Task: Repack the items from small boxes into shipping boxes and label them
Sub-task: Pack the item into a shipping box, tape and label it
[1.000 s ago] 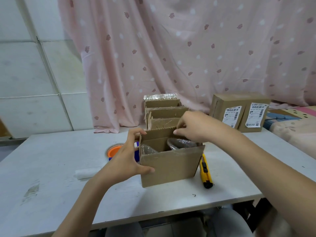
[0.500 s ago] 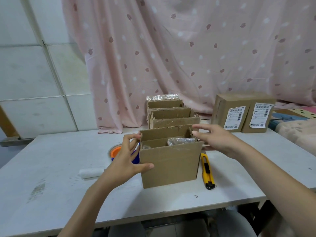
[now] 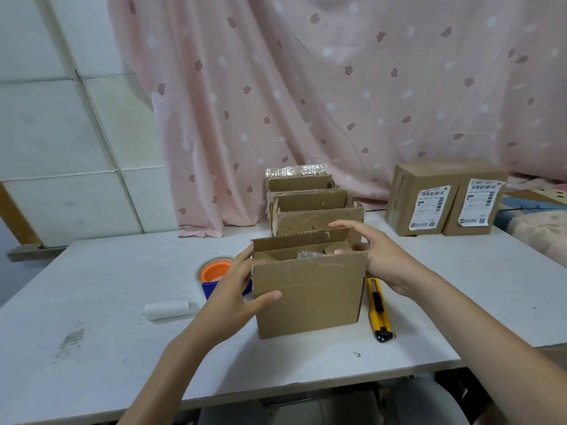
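Observation:
An open brown cardboard box (image 3: 310, 296) stands upright at the middle of the white table (image 3: 107, 302), with a plastic-wrapped item (image 3: 310, 255) just showing inside. My left hand (image 3: 236, 299) grips its left side, thumb across the front face. My right hand (image 3: 380, 259) is at the box's right top corner, thumb tucked inside over the side flap, fingers spread above the rim. Behind stand several open small boxes (image 3: 313, 210) in a row, the farthest one holding a plastic-wrapped pack (image 3: 296, 171). Two sealed, labelled boxes (image 3: 445, 200) sit at the back right.
A yellow utility knife (image 3: 379, 308) lies just right of the box. An orange and blue tape dispenser (image 3: 216, 277) sits to its left, partly behind my left hand. A white roll (image 3: 168, 308) lies farther left. A pink curtain (image 3: 306, 87) hangs behind.
My right hand came out of the box's top and moved to its right top corner, fingers spreading. My left hand stayed on the left side.

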The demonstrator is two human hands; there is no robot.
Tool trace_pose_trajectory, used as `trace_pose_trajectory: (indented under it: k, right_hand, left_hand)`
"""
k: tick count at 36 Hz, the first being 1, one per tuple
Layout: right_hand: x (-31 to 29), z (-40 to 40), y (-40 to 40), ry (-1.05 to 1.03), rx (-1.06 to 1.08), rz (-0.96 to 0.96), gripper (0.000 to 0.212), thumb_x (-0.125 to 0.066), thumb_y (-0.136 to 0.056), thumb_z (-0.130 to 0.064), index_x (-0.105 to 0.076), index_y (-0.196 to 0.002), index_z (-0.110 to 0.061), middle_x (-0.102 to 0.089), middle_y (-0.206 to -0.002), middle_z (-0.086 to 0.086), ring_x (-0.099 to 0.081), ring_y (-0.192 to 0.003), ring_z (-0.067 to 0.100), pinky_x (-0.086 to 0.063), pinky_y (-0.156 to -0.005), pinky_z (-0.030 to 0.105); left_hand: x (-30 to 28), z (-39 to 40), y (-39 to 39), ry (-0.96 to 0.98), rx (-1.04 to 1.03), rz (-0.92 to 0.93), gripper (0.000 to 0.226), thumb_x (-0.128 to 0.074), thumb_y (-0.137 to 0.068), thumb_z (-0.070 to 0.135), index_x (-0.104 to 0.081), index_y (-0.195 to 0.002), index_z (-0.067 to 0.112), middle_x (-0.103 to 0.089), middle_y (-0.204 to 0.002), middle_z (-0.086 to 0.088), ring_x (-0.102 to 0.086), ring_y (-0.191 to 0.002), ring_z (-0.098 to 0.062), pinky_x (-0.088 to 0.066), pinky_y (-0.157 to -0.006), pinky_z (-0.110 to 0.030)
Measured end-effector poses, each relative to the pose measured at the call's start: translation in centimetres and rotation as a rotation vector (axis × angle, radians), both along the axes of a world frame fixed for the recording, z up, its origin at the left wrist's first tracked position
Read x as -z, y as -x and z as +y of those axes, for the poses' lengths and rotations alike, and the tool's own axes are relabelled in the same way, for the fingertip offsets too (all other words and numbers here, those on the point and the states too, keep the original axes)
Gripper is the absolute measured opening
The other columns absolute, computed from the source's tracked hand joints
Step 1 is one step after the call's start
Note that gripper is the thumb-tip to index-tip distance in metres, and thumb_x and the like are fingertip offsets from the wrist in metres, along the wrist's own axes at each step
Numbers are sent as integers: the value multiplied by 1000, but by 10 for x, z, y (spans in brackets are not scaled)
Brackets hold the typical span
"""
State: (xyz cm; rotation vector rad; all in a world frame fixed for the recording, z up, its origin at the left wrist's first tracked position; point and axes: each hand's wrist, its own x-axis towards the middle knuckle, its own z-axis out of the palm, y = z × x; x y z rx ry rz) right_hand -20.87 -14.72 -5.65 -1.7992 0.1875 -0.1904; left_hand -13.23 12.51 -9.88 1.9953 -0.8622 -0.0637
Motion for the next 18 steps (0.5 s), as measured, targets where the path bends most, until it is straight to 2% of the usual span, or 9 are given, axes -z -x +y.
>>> trace_pose_trajectory:
  k: [2, 4, 6, 9, 11, 14, 18]
  right_hand:
    - [0, 0, 2, 29, -3, 0, 31, -67, -96, -16, -71, -113, -42, -63, -121, 0, -65, -106, 20, -55, -65, 24]
    - [1, -1, 5, 32, 8, 37, 21, -60, -100, -29, -74, -111, -41, -67, -125, -2, -67, -106, 20, -55, -68, 23]
    - [0, -3, 8, 32, -12, 89, 24, -53, -100, -44, -73, -113, -43, -68, -126, -7, -66, -111, 18, -55, -77, 29]
    - [-2, -7, 11, -3, -60, 153, 43, -43, -96, -61, -71, -120, -39, -73, -117, -5, -66, -114, 27, -53, -95, 39]
    - [-3, -8, 11, -33, -60, 166, 47, -40, -97, -61, -71, -122, -35, -75, -114, -2, -66, -114, 29, -51, -100, 43]
    - [-3, -7, 11, -1, -23, 155, 34, -44, -104, -47, -74, -116, -37, -76, -109, -6, -67, -112, 29, -55, -92, 38]
    - [0, -6, 12, -15, -9, 135, 24, -55, -102, -32, -76, -114, -35, -75, -113, -8, -68, -108, 30, -56, -86, 39]
  left_hand:
    - [1, 0, -1, 34, -1, 41, 51, -72, -72, 60, -50, -117, 54, -30, -149, 33, -41, -134, 5, -48, -102, -26]
    - [2, -1, 0, 100, 10, 109, 53, -76, -70, 55, -46, -114, 53, -37, -152, 25, -53, -130, -6, -55, -98, -31]
    - [3, -3, 1, 178, 21, 149, 58, -80, -70, 45, -41, -113, 46, -40, -152, 19, -54, -129, -4, -54, -100, -31]
    - [2, -4, 1, 219, 25, 166, 70, -81, -70, 35, -32, -119, 38, -41, -152, 18, -55, -126, 2, -52, -96, -21]
    - [2, -2, 1, 213, 28, 167, 77, -82, -71, 35, -31, -128, 42, -42, -150, 21, -54, -127, 2, -51, -96, -18]
    - [1, 0, 3, 184, 51, 157, 79, -78, -77, 41, -33, -143, 44, -44, -140, 33, -49, -128, 8, -49, -97, -16]
    - [-8, -6, 9, 310, 17, 272, 67, -69, -82, 59, -39, -140, 43, -49, -136, 32, -50, -123, 12, -46, -88, -6]
